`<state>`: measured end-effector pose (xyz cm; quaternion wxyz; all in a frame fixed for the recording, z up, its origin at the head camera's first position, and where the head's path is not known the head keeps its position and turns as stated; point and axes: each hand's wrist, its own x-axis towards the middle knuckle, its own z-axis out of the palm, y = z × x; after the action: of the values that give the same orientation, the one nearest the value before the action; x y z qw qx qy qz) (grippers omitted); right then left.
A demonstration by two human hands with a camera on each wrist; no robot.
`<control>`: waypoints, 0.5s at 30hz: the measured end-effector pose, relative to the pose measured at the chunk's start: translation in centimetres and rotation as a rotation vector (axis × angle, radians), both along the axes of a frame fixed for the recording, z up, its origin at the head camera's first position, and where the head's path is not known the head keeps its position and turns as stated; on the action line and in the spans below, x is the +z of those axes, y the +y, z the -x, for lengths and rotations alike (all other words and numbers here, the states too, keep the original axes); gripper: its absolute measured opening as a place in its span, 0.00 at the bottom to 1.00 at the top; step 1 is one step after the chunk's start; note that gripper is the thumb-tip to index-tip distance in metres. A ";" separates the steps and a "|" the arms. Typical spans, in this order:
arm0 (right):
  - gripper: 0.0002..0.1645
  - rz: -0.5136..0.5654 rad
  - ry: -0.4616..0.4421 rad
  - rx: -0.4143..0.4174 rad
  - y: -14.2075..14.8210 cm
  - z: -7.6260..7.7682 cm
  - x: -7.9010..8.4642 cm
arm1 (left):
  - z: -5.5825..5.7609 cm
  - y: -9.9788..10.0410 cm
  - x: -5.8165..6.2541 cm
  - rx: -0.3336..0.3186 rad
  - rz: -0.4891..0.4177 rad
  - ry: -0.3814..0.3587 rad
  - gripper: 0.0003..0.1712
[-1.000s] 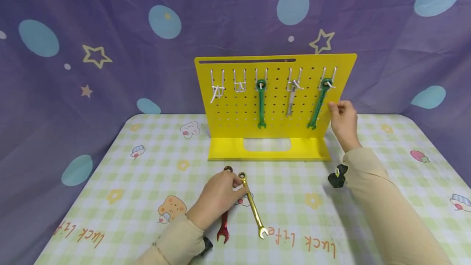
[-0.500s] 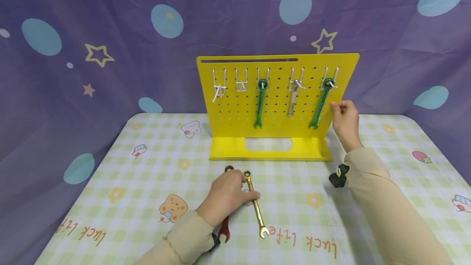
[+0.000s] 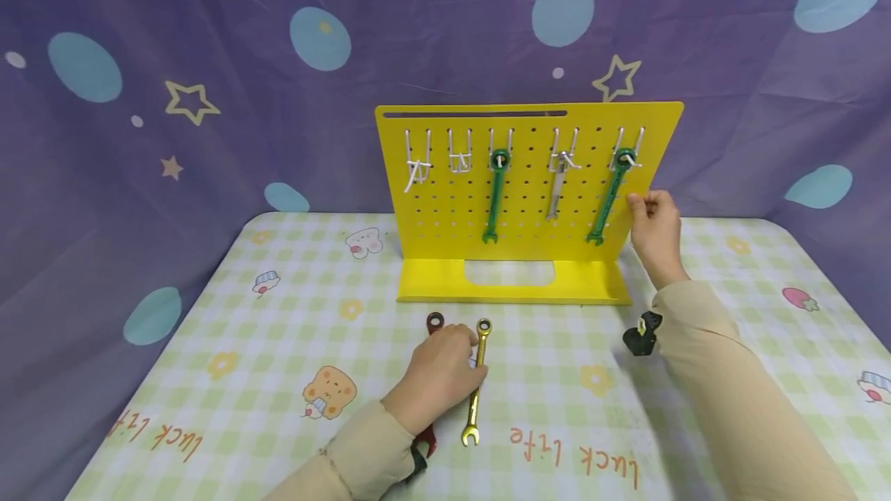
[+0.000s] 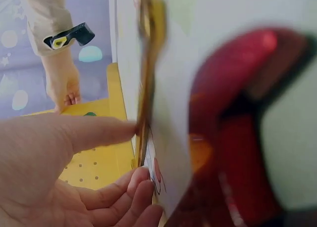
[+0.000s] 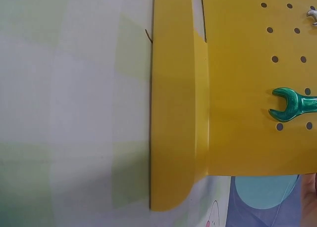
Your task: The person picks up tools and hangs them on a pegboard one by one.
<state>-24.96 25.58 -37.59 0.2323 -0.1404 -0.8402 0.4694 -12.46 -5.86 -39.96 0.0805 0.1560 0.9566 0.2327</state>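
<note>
A gold combination wrench (image 3: 473, 408) lies on the table, its ring end toward the pegboard. My left hand (image 3: 442, 369) pinches its shaft between thumb (image 4: 106, 130) and fingertips. Under that hand and wrist is a red wrench (image 3: 435, 321); its ring and part of its jaw end show, its middle is hidden. My right hand (image 3: 656, 234) grips the right edge of the yellow pegboard (image 3: 445, 230), thumb on the front face. Two green wrenches (image 3: 495, 199) and a small silver wrench (image 3: 557, 190) hang on the board's white hooks.
Two white hooks (image 3: 418, 170) at the board's left carry nothing. The board's yellow base (image 3: 431, 281) stands on the checked tablecloth (image 3: 278, 346), just behind the loose wrenches. A purple patterned curtain (image 3: 230, 60) hangs behind the table.
My left hand has shifted right, and the gold wrench has turned so its ring end moved right and its open end left. The middle green wrench's lower end has swung left. My right hand stays.
</note>
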 end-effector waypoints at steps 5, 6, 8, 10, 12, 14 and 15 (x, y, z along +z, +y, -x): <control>0.23 -0.003 0.022 -0.005 0.0 0.1 -0.2 | -0.1 -0.2 0.0 -0.004 -0.032 -0.014 0.15; 0.23 -0.004 0.025 -0.006 0.0 0.1 -0.2 | -0.1 -0.3 0.0 -0.009 -0.038 -0.013 0.13; 0.23 -0.007 0.028 -0.008 0.0 0.1 -0.2 | -0.1 -0.4 -0.1 -0.021 -0.046 -0.002 0.10; 0.23 -0.008 0.030 -0.009 0.1 0.1 -0.2 | -0.2 -0.4 -0.2 -0.034 -0.050 0.014 0.08; 0.23 -0.007 0.033 -0.010 0.1 0.1 -0.2 | -0.2 -0.5 -0.2 -0.039 -0.054 0.028 0.06; 0.23 -0.004 0.035 -0.009 0.0 0.1 -0.2 | -0.2 -0.5 -0.2 -0.041 -0.056 0.033 0.06; 0.23 -0.002 0.036 -0.009 0.0 0.1 -0.2 | -0.2 -0.5 -0.2 -0.044 -0.056 0.036 0.06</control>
<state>-25.03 25.59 -37.79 0.2494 -0.1354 -0.8359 0.4698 -12.24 -6.39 -40.19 0.0640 0.1831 0.9473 0.2548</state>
